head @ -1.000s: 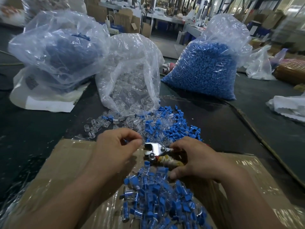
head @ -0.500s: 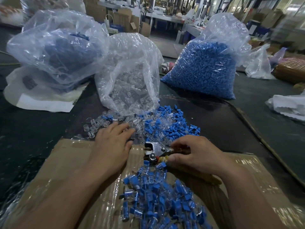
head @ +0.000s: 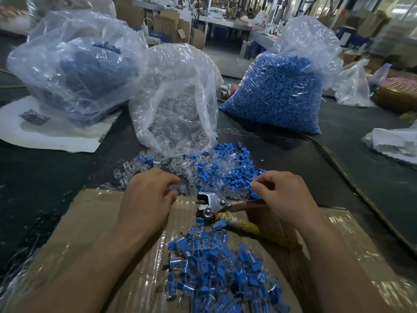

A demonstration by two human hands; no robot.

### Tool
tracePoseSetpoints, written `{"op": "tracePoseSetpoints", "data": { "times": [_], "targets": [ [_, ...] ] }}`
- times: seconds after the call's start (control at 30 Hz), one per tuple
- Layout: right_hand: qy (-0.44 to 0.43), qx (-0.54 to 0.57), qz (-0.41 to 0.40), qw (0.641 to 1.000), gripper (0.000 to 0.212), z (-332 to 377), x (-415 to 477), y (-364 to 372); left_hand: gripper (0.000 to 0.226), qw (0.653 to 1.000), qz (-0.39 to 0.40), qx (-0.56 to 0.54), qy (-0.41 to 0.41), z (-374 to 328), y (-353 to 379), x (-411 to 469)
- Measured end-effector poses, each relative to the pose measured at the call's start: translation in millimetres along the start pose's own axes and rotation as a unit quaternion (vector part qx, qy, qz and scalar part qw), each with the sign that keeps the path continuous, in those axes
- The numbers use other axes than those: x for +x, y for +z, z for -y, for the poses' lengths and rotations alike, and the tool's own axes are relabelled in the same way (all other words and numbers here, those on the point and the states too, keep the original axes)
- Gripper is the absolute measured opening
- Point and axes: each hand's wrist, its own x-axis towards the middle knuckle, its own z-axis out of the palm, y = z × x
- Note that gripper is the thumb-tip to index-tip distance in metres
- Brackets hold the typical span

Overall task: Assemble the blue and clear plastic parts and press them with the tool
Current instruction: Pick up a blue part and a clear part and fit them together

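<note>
My left hand [head: 146, 199] reaches over the cardboard edge, and its fingertips and thumb close on a clear plastic part [head: 172, 188] at the near side of the loose pile of blue and clear parts [head: 225, 170]. My right hand [head: 286, 195] is at the pile's right edge, index finger and thumb pinching a blue part [head: 253, 185]. The metal pressing tool [head: 209, 202] lies between the hands on the cardboard, held by neither hand, with its taped handles running under my right hand. A heap of assembled blue-and-clear pieces [head: 214, 267] lies in front of it.
The taped cardboard sheet [head: 90, 233] covers the dark table [head: 45, 177]. Behind the pile stand an open bag of clear parts [head: 176, 105], a bag of blue parts [head: 277, 91] at the right and another bag with blue contents [head: 74, 68] at the left. White sheets lie at both sides.
My right hand has left the tool's handles and moved forward to the blue parts. My left hand has moved forward into the clear parts and curled its fingers.
</note>
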Motion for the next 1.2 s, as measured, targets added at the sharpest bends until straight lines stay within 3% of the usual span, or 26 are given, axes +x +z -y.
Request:
{"op": "tracePoseSetpoints", "data": {
  "times": [0.2,0.5,0.73,0.9,1.2],
  "targets": [
    [0.018,0.015,-0.022,0.999,0.011,-3,6,10,0.025,0.998,-0.024,-0.053,0.029,-6,-4,-2],
    [-0.042,-0.021,0.013,0.999,0.038,6,15,30,0.016,0.989,-0.05,-0.139,0.025,-20,-10,-6],
    [-0.051,-0.042,0.004,0.998,0.021,4,17,32,0.027,0.986,-0.021,-0.159,0.046,-19,-9,-7],
    [-0.046,-0.039,0.025,0.998,0.032,8,19,33,0.042,0.98,-0.013,-0.196,0.026,-22,-8,-9],
    [-0.051,-0.015,0.018,0.998,0.007,7,19,32,0.025,0.981,0.006,-0.191,0.01,-23,-10,-9]
  ]
}}
